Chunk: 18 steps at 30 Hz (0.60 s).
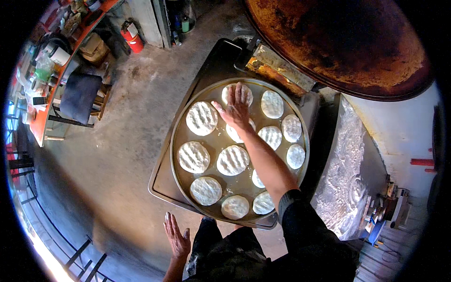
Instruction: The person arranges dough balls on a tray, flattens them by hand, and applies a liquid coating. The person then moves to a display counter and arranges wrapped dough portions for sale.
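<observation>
My right hand reaches across a large round metal pan, its fingers extended flat onto the top dough round. Several more flattened white dough rounds lie on the pan, some with parallel finger grooves, like the one at the middle, others smoother, like the lower-left one. The pan sits on a dark rectangular platform. My left hand hangs open outside the pan at lower left, holding nothing, with its fingers slightly apart.
A large rusty round lid or plate is at the upper right. A floured metal worktable stands to the right. At the upper left are a cluttered red-edged table, a chair and a red fire extinguisher.
</observation>
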{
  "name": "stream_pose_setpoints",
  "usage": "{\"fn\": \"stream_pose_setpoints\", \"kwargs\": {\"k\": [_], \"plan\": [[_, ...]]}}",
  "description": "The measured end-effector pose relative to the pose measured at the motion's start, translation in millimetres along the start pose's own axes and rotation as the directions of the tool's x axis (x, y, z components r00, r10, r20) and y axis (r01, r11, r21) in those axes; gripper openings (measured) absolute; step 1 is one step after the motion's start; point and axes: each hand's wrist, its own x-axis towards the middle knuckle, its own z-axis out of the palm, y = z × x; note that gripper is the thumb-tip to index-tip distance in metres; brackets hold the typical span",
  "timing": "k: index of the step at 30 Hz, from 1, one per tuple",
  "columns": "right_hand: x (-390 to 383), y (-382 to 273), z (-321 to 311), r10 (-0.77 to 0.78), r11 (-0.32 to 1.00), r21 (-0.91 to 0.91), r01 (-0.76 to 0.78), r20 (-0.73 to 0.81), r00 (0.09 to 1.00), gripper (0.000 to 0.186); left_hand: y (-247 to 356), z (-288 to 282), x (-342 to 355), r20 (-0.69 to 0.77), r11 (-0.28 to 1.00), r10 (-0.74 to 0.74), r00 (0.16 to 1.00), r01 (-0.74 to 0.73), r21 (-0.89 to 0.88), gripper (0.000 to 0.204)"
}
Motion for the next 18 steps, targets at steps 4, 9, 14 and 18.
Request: {"fn": "stream_pose_setpoints", "kwargs": {"k": [4, 9, 14, 18], "plan": [[10, -21, 5, 0.219, 0.966, 0.113, -0.234, 0.127, 0.967, 0.107, -3, 3, 12, 0.017, 1.000, 0.021, 1.000, -0.021, -0.018, 0.074], [-3, 7, -32, 0.205, 0.969, 0.131, -0.208, 0.033, 0.978, 0.104, 9, 1, 25, 0.023, 0.999, -0.014, 1.000, 0.015, -0.048, 0.077], [-37, 104, -41, 0.275, 0.961, 0.010, -0.275, 0.020, 0.961, 0.101, 2, 1, 31, 0.043, 1.000, 0.024, 0.999, -0.023, -0.021, 0.081], [-29, 95, -16, 0.326, 0.945, -0.011, -0.326, 0.038, 0.945, 0.103, 3, -4, 34, 0.073, 0.999, -0.034, 0.997, 0.036, -0.031, 0.078]]}}
